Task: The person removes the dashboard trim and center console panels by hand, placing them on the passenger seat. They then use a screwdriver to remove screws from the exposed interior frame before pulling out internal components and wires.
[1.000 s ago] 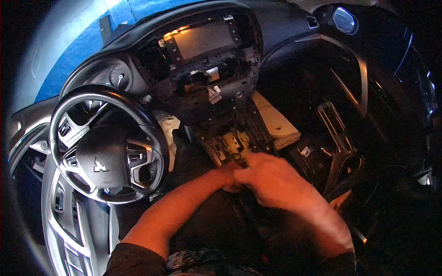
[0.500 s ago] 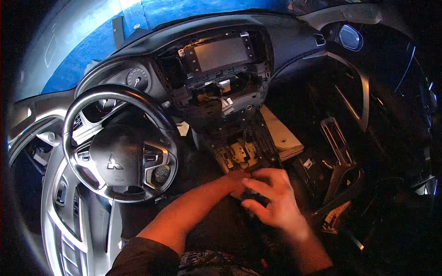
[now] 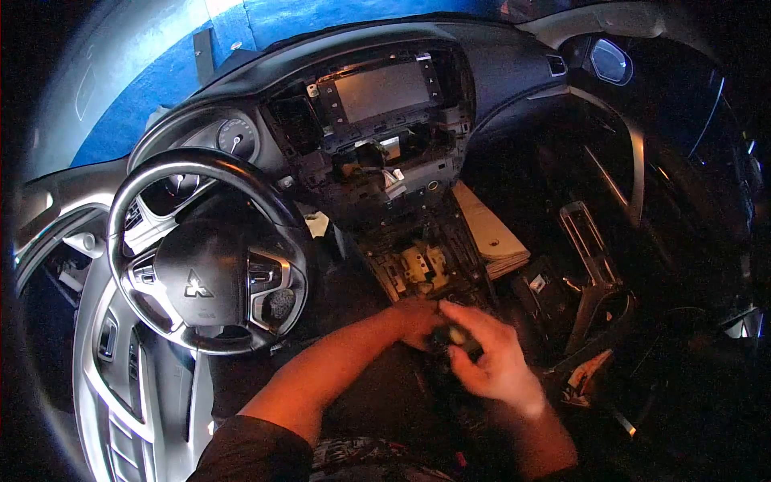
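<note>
Both hands meet over the rear of the stripped centre console (image 3: 426, 269). My left hand (image 3: 416, 321) reaches in from the left, its fingers in shadow and partly behind the other hand, so their pose is hidden. My right hand (image 3: 491, 353) is curled, thumb and fingers bent around a small dark object (image 3: 456, 336) with a yellowish spot. Its kind cannot be made out. Just ahead of the hands, a pale yellowish mechanism (image 3: 422, 265) sits in the exposed console.
A steering wheel (image 3: 201, 257) stands on the left. The dashboard's screen (image 3: 381, 92) is above an opened centre section with loose connectors (image 3: 393, 177). Cardboard-like sheets (image 3: 491, 233) lie right of the console, near a removed trim frame (image 3: 586, 241) and other loose parts.
My right hand has shifted slightly right and its fingers have turned, bringing the yellowish spot into view. The left hand has barely moved.
</note>
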A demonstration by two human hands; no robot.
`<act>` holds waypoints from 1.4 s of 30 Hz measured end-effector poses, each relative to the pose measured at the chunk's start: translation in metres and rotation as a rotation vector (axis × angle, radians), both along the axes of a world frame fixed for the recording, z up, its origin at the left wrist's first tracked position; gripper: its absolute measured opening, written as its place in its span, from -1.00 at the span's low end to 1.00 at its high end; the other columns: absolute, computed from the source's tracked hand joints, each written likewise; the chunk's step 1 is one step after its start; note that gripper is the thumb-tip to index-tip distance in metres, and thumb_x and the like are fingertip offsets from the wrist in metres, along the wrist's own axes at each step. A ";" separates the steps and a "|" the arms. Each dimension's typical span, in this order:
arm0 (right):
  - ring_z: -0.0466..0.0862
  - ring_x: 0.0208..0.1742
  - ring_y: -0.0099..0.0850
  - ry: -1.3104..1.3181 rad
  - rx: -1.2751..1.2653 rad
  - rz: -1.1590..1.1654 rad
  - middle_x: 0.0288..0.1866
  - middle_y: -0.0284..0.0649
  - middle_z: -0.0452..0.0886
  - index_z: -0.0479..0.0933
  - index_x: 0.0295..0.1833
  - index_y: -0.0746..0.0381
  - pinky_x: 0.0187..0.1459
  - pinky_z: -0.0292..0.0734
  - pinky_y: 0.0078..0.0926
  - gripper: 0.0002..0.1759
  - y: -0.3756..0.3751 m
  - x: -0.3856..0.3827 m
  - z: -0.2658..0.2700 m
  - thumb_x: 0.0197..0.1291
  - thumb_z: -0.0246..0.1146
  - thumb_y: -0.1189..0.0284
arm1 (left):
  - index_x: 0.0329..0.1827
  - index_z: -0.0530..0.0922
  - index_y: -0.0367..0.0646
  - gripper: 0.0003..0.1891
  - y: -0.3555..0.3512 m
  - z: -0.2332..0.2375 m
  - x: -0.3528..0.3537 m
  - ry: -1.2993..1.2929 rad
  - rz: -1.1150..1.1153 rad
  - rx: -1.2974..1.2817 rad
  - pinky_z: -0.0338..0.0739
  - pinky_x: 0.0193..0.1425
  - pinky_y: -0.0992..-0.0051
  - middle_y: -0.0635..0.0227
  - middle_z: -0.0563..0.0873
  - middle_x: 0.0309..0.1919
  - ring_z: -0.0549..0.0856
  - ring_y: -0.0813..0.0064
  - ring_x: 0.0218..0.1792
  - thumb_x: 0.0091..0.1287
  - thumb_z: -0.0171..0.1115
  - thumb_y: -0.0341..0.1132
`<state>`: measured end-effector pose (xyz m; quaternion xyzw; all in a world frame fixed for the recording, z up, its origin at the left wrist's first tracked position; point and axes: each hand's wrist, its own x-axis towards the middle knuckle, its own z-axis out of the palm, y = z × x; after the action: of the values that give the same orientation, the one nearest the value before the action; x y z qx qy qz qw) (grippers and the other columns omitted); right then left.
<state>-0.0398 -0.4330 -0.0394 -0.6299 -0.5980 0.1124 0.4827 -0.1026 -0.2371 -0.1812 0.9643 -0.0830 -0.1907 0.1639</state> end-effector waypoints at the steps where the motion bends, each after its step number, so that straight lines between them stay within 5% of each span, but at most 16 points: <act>1: 0.65 -0.13 -0.08 0.101 -0.020 0.044 -0.05 -0.07 0.61 0.60 0.23 0.17 -0.03 0.61 -0.22 -0.37 -0.002 -0.002 0.002 -0.04 0.56 0.40 | 0.39 0.52 0.13 -0.28 0.002 -0.017 0.002 -0.030 -0.007 -0.026 0.44 0.35 0.10 0.19 0.51 0.35 0.54 0.08 0.31 0.11 0.48 0.01; 3: 0.66 -0.10 -0.10 -0.182 0.007 -0.015 -0.04 -0.05 0.61 0.59 0.25 0.16 -0.01 0.61 -0.21 -0.35 -0.001 -0.007 0.016 -0.04 0.56 0.41 | 0.40 0.51 0.16 -0.28 0.007 -0.058 0.011 -0.091 -0.023 -0.078 0.45 0.35 0.08 0.19 0.50 0.36 0.52 0.05 0.32 0.11 0.48 -0.01; 4: 0.66 -0.08 -0.11 -0.323 0.021 -0.044 -0.03 -0.04 0.61 0.58 0.26 0.16 0.00 0.61 -0.20 -0.34 -0.001 -0.009 0.020 -0.04 0.56 0.42 | 0.40 0.51 0.17 -0.28 0.003 -0.040 0.011 0.007 -0.001 -0.010 0.45 0.34 0.07 0.19 0.50 0.36 0.51 0.03 0.33 0.10 0.49 -0.03; 10: 0.66 -0.03 -0.08 0.026 0.081 0.054 0.07 -0.03 0.60 0.60 0.22 0.13 0.07 0.60 -0.22 -0.42 -0.002 -0.009 -0.009 0.00 0.52 0.44 | 0.35 0.56 0.19 -0.35 -0.001 0.009 -0.003 0.148 0.085 0.094 0.44 0.33 0.00 0.12 0.54 0.29 0.49 -0.05 0.29 0.11 0.44 -0.04; 13: 0.64 0.07 -0.09 -0.300 0.007 -0.067 0.06 -0.02 0.61 0.60 0.21 0.19 0.12 0.58 -0.18 -0.42 -0.007 -0.011 0.017 -0.01 0.51 0.45 | 0.37 0.55 0.20 -0.35 0.002 0.017 0.016 0.401 0.070 0.069 0.43 0.35 -0.02 0.09 0.55 0.27 0.48 -0.05 0.29 0.14 0.39 0.03; 16: 0.62 0.18 -0.07 -0.078 0.064 0.132 0.07 0.05 0.60 0.58 0.20 0.29 0.19 0.54 -0.13 -0.44 -0.005 -0.002 -0.002 0.00 0.46 0.55 | 0.40 0.51 0.21 -0.33 -0.001 -0.005 0.010 0.199 0.090 0.159 0.42 0.37 -0.01 0.11 0.54 0.29 0.47 -0.03 0.31 0.17 0.35 0.08; 22: 0.60 0.22 -0.05 -0.239 -0.248 -0.104 0.18 0.00 0.54 0.60 0.21 0.17 0.27 0.49 -0.09 -0.48 -0.008 -0.016 0.020 0.06 0.42 0.52 | 0.44 0.45 0.22 -0.32 0.004 -0.007 -0.003 0.089 0.061 0.115 0.32 0.49 0.04 0.19 0.42 0.43 0.39 0.01 0.42 0.24 0.28 0.14; 25: 0.60 0.22 -0.03 0.095 -0.107 0.017 0.17 0.00 0.54 0.62 0.20 0.14 0.22 0.54 -0.14 -0.50 -0.006 -0.015 0.008 0.07 0.40 0.53 | 0.45 0.44 0.23 -0.34 0.018 -0.059 0.010 0.156 0.042 0.107 0.22 0.55 0.02 0.26 0.38 0.47 0.31 0.03 0.49 0.28 0.24 0.17; 28: 0.61 0.18 -0.05 -0.251 -0.018 0.036 0.13 -0.09 0.56 0.61 0.21 0.07 0.24 0.52 -0.08 -0.50 -0.006 -0.013 0.012 0.10 0.31 0.59 | 0.47 0.43 0.25 -0.26 0.021 -0.069 0.014 0.204 0.020 0.126 0.26 0.53 -0.07 0.18 0.25 0.55 0.20 0.02 0.56 0.17 0.36 0.13; 31: 0.61 0.19 -0.06 -0.103 -0.165 -0.054 0.17 -0.08 0.57 0.65 0.16 0.08 0.27 0.51 -0.13 -0.51 -0.010 -0.019 0.011 0.07 0.29 0.62 | 0.41 0.50 0.21 -0.31 0.010 -0.054 0.009 0.152 0.066 0.131 0.25 0.53 -0.06 0.16 0.35 0.49 0.28 0.01 0.50 0.17 0.35 0.12; 34: 0.61 0.21 -0.07 0.112 0.056 0.120 0.23 -0.05 0.58 0.68 0.12 0.07 0.25 0.54 -0.20 -0.52 -0.004 -0.012 -0.004 0.05 0.27 0.64 | 0.35 0.55 0.15 -0.35 0.006 -0.024 0.006 0.091 -0.045 0.117 0.23 0.54 -0.02 0.12 0.44 0.40 0.35 -0.01 0.44 0.16 0.34 0.11; 37: 0.61 0.21 -0.06 -0.245 0.026 -0.028 0.27 -0.01 0.56 0.68 0.14 0.06 0.18 0.59 -0.27 -0.49 -0.008 -0.011 0.015 0.04 0.27 0.65 | 0.33 0.58 0.12 -0.37 0.006 -0.020 0.002 0.082 0.070 -0.021 0.21 0.54 -0.01 0.11 0.50 0.33 0.40 -0.01 0.38 0.16 0.33 0.10; 42: 0.63 0.12 -0.03 -0.002 0.023 -0.024 0.21 0.00 0.57 0.63 0.22 0.06 0.11 0.62 -0.28 -0.46 -0.011 -0.007 -0.007 0.06 0.41 0.54 | 0.30 0.60 0.08 -0.41 0.005 -0.030 0.002 0.099 0.025 0.079 0.20 0.53 -0.01 0.09 0.53 0.28 0.47 0.03 0.30 0.19 0.31 0.05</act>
<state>-0.0471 -0.4440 -0.0460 -0.6316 -0.5922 0.0990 0.4904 -0.1007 -0.2317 -0.2116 0.9603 -0.0551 -0.2394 0.1321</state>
